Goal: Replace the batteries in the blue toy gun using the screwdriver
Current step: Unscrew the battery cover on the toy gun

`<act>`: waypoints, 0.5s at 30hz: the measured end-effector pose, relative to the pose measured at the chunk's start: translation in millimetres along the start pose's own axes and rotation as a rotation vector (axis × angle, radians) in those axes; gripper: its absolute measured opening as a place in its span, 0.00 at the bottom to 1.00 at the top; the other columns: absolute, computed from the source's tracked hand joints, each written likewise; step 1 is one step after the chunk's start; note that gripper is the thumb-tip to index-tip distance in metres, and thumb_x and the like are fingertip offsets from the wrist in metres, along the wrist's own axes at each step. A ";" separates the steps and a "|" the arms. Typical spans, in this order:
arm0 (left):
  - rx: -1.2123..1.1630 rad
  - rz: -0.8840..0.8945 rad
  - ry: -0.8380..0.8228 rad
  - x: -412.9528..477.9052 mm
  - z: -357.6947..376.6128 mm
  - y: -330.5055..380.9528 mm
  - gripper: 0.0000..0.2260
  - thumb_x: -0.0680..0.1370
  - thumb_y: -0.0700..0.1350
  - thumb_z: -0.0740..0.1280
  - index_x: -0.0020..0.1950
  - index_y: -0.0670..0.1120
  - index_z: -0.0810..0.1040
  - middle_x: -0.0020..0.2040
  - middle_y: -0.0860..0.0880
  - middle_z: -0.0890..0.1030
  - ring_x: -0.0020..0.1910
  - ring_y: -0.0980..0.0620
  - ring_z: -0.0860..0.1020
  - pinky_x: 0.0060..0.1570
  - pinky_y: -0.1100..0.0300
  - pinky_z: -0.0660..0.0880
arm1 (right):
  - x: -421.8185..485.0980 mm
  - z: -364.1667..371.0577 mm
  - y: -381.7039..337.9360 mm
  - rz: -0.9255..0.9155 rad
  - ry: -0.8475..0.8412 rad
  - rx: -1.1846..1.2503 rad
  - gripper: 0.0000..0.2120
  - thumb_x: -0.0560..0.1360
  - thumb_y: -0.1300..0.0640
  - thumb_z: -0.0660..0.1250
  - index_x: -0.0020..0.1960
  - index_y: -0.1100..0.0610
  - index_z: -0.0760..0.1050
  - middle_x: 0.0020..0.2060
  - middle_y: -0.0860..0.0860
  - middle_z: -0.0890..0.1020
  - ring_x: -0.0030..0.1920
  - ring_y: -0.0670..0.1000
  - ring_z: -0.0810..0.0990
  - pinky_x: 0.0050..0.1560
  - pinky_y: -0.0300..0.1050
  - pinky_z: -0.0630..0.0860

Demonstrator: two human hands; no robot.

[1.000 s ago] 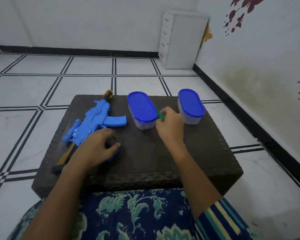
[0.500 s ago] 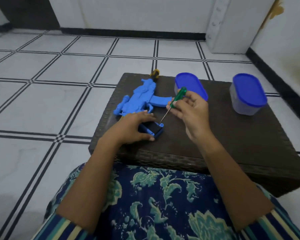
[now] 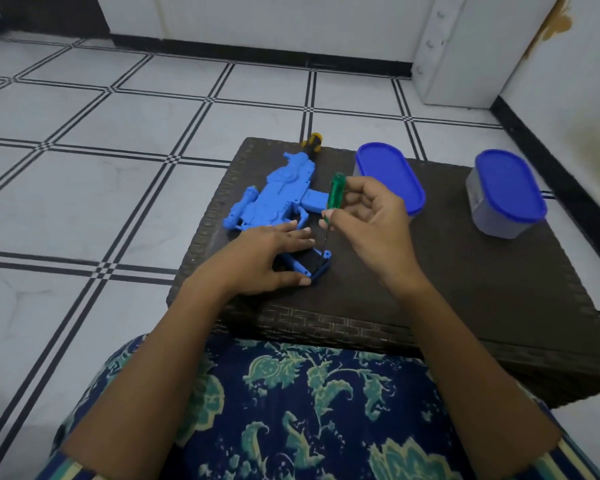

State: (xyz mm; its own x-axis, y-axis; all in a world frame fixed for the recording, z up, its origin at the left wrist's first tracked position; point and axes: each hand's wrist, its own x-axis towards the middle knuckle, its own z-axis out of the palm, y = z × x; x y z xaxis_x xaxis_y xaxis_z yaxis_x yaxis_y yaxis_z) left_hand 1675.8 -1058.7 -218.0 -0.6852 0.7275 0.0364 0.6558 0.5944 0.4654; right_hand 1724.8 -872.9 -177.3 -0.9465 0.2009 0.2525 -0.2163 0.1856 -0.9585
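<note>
The blue toy gun (image 3: 278,195) lies on the dark woven table (image 3: 447,299), its yellow-and-black muzzle pointing away from me. My left hand (image 3: 264,261) presses down on the gun's near end, where a dark battery compartment (image 3: 317,263) shows. My right hand (image 3: 371,220) holds a green-handled screwdriver (image 3: 335,195) nearly upright, its thin tip resting at the far right corner of that compartment. No batteries are visible.
Two containers with blue lids stand on the table: one (image 3: 392,176) just behind my right hand, the other (image 3: 506,192) farther right. A white drawer unit (image 3: 465,46) stands in the far corner. My lap in patterned cloth (image 3: 309,410) meets the table's near edge.
My right hand took the screwdriver from between the containers and brought it to the compartment, raising it nearly upright. My left hand stayed on the gun's near end. The camera tilted down and left.
</note>
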 end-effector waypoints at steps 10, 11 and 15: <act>0.008 -0.003 0.009 1.5 1.2 -2.3 0.29 0.72 0.60 0.70 0.71 0.53 0.70 0.73 0.56 0.67 0.75 0.56 0.59 0.72 0.49 0.61 | -2.1 0.3 4.4 0.032 0.039 0.081 0.14 0.73 0.71 0.70 0.56 0.60 0.76 0.42 0.52 0.82 0.46 0.60 0.84 0.52 0.61 0.81; 0.012 -0.005 0.005 1.5 1.6 -2.1 0.30 0.72 0.61 0.69 0.72 0.53 0.70 0.73 0.56 0.67 0.75 0.56 0.59 0.72 0.49 0.61 | -2.2 0.3 4.9 0.032 0.041 0.080 0.14 0.73 0.71 0.70 0.56 0.61 0.76 0.43 0.52 0.82 0.46 0.59 0.84 0.52 0.62 0.81; 0.037 -0.013 -0.007 1.2 2.4 0.7 0.31 0.71 0.67 0.61 0.71 0.55 0.70 0.73 0.58 0.67 0.76 0.56 0.59 0.72 0.49 0.61 | -1.7 -1.1 5.1 0.031 0.050 0.087 0.14 0.72 0.71 0.71 0.57 0.62 0.75 0.44 0.52 0.82 0.46 0.52 0.83 0.52 0.64 0.80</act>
State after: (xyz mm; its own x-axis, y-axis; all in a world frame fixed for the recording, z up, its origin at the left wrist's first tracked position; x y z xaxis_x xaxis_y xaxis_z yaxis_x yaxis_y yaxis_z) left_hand 1676.1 -1056.6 -219.8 -0.6913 0.7222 0.0245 0.6585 0.6157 0.4328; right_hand 1725.6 -871.2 -182.5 -0.9403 0.2534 0.2271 -0.2094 0.0951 -0.9732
